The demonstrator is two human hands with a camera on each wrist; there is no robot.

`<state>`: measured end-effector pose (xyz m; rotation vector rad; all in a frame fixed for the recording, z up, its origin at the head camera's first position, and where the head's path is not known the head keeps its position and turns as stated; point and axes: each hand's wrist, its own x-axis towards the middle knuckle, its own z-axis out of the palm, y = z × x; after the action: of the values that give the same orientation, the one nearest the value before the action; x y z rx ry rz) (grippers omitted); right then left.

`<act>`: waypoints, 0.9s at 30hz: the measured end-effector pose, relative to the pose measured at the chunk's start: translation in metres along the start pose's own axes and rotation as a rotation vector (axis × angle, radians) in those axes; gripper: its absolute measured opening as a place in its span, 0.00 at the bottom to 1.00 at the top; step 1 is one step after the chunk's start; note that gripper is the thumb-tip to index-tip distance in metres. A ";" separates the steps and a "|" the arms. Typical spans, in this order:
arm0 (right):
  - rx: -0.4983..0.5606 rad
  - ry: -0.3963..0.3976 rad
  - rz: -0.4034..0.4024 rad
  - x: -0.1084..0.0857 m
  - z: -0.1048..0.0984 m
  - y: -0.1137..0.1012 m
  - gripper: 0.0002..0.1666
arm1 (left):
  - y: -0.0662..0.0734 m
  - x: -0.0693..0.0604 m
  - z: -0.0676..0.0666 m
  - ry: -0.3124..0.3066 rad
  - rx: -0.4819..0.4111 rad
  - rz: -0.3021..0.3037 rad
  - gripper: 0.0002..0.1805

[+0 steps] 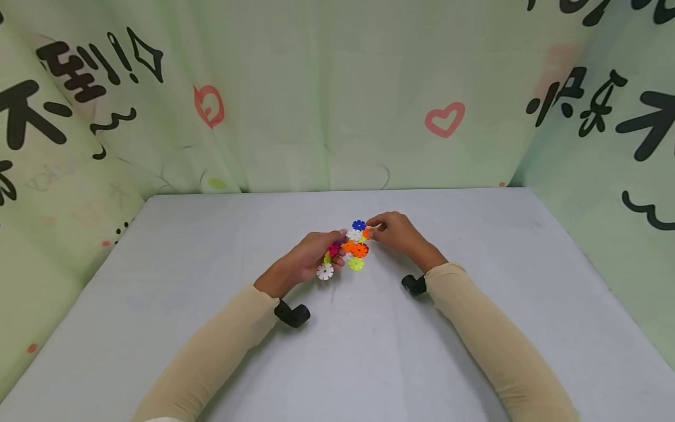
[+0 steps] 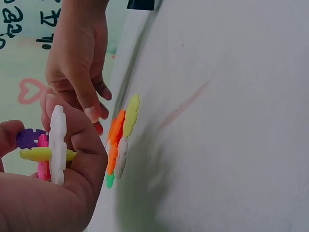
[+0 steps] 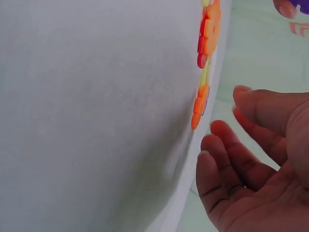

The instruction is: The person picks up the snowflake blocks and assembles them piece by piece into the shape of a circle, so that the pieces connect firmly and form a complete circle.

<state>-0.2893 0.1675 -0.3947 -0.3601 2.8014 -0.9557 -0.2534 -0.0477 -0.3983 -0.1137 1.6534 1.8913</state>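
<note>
My left hand (image 1: 308, 257) grips a small cluster of notched plastic discs: a white disc (image 2: 58, 145), a yellow disc (image 2: 36, 154), a pink disc and a purple disc (image 2: 29, 138). Just beyond its fingers, on the table, lie more discs, among them an orange disc (image 1: 361, 250), a yellow-green disc (image 1: 355, 264) and a blue disc (image 1: 359, 225). Beside the far end of these, my right hand (image 1: 398, 233) hovers with fingers loosely bent. In the right wrist view its thumb and fingers (image 3: 215, 181) are apart with nothing between them, close to an orange disc (image 3: 200, 106).
A white cloth covers the table (image 1: 337, 363). Pale green curtains (image 1: 327, 94) with black lettering and red hearts stand along the back and both sides. A black wrist mount (image 1: 292, 315) sits at the left cuff, another (image 1: 413, 285) at the right.
</note>
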 end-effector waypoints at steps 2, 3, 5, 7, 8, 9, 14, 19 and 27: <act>-0.004 -0.007 0.019 0.004 0.002 0.001 0.19 | 0.000 -0.001 0.001 0.003 -0.011 -0.001 0.24; -0.006 -0.014 0.028 0.006 0.003 0.001 0.19 | 0.001 -0.001 0.001 0.005 -0.019 -0.001 0.24; -0.012 -0.031 0.058 0.009 0.005 0.001 0.20 | 0.000 -0.001 0.001 0.002 -0.026 0.009 0.24; -0.030 -0.045 0.086 0.011 0.007 0.002 0.21 | -0.001 0.000 0.001 -0.006 -0.032 0.019 0.25; -0.037 -0.052 0.099 0.012 0.008 0.002 0.21 | -0.002 0.000 0.000 -0.010 -0.032 0.025 0.25; -0.042 -0.055 0.112 0.013 0.009 0.002 0.21 | -0.003 0.001 0.000 -0.014 -0.033 0.031 0.26; -0.056 -0.052 0.147 0.013 0.009 0.002 0.17 | -0.003 0.001 0.000 -0.022 -0.035 0.040 0.26; -0.004 -0.041 0.104 0.010 0.006 0.004 0.14 | -0.002 0.001 0.000 -0.007 -0.043 0.024 0.26; 0.211 -0.024 -0.003 0.003 0.003 0.005 0.17 | -0.003 0.005 0.001 -0.001 -0.015 0.015 0.24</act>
<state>-0.2925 0.1688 -0.4007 -0.3444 2.6456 -1.2248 -0.2552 -0.0446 -0.4030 -0.1069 1.6436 1.9152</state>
